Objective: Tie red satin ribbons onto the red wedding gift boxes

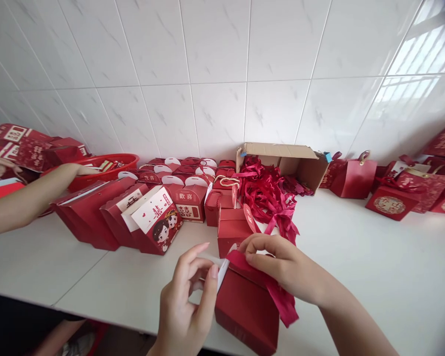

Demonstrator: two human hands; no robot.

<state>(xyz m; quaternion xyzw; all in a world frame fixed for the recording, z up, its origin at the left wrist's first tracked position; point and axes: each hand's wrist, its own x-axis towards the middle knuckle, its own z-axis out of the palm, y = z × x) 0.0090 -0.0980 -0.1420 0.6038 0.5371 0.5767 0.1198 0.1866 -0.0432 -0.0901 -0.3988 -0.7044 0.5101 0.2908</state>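
A dark red gift box [246,309] stands near the front edge of the table between my hands. My left hand [193,296] is at its left side, thumb and fingers closed round a white flap [222,273] at the top of the box. Across the box top, my right hand [272,254] pinches a crimson ribbon [282,299], whose loose end hangs down the right side of the box. Just behind stands another red box [232,230], partly covered by my right hand.
A cardboard carton [300,170] lies on its side, spilling ribbons [261,193]. Rows of red boxes [189,198] stand behind and left. Another person's arm [33,198] reaches to a red basin [129,165]. Finished-looking gift boxes [391,202] stand at right.
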